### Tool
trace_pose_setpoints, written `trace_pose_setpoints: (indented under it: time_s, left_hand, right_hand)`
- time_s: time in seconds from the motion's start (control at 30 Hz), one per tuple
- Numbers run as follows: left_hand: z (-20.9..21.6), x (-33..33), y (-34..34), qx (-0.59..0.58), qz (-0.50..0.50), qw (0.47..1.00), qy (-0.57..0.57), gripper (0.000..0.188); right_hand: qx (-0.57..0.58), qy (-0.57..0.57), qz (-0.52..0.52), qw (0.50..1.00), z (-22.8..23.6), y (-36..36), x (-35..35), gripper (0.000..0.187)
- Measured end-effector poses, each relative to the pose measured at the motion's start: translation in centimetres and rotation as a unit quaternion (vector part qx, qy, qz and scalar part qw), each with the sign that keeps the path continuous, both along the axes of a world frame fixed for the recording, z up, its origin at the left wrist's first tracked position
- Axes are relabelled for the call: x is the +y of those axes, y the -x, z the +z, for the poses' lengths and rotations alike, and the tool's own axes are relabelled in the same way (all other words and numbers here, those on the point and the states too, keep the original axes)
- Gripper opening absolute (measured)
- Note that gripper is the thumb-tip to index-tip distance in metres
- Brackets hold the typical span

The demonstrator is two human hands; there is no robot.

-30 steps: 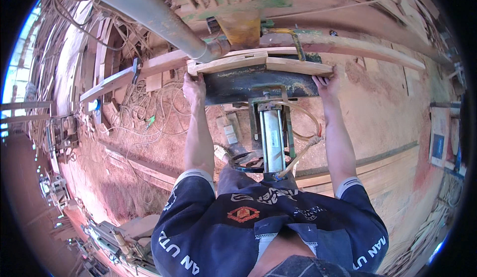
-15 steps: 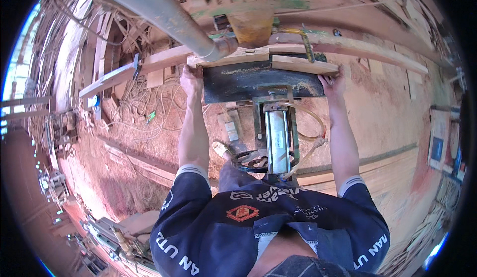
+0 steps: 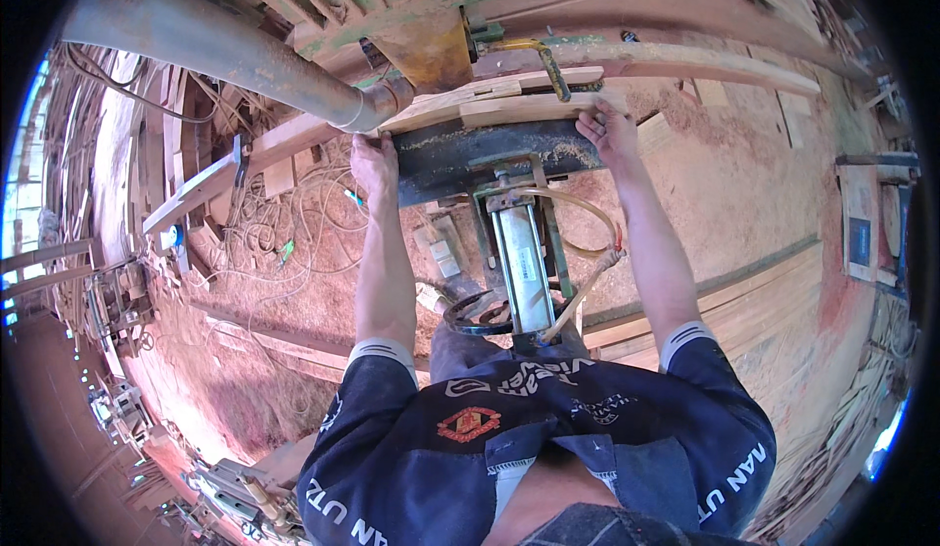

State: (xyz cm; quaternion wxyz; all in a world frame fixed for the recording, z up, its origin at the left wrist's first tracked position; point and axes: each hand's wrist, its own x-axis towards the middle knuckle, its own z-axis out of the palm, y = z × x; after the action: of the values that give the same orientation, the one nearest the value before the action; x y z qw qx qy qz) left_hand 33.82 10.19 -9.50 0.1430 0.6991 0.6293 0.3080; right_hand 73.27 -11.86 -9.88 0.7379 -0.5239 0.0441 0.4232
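A black metal plate (image 3: 441, 159) lies across in front of me, dusted with wood chips. Two pale wooden pieces rest along its far edge: a near wooden piece (image 3: 529, 108) toward the right and a far wooden piece (image 3: 431, 111) toward the left. At the plate's left end, my left hand (image 3: 374, 166) is closed round the end of the wood, its fingertips partly hidden. My right hand (image 3: 611, 135) grips the right end of the near piece with bent fingers. A silver cylinder (image 3: 525, 267) extends from the plate toward my body.
A grey pipe (image 3: 225, 56) slants down from the upper left to a yellowish machine housing (image 3: 431, 51). A yellow-handled lever (image 3: 548, 66) hangs beyond the wood. Hoses (image 3: 592, 242) loop beside the cylinder. Cords (image 3: 313, 193) tangle over the sawdust floor, and planks (image 3: 754, 291) lie at right.
The view has turned, shifting the pipe and housing left. My right hand has come inward, with more of its fingers showing over the wood's end. My left hand stays at the left end.
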Motion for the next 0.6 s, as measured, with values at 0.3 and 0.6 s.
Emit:
trace_pose_setpoints:
  time_s: [0.3,0.6]
  left_hand:
    - [2.1,1.1,1.5,-0.071,-0.104,0.978,0.167,0.06]
    - [2.6,1.1,3.0,-0.119,-0.227,0.956,0.142,0.075]
  right_hand:
    - [-0.625,0.352,0.204,0.666,0.6,3.6,2.4,0.047]
    - [-0.663,0.346,0.284,0.6,2.6,6.6,4.3,0.053]
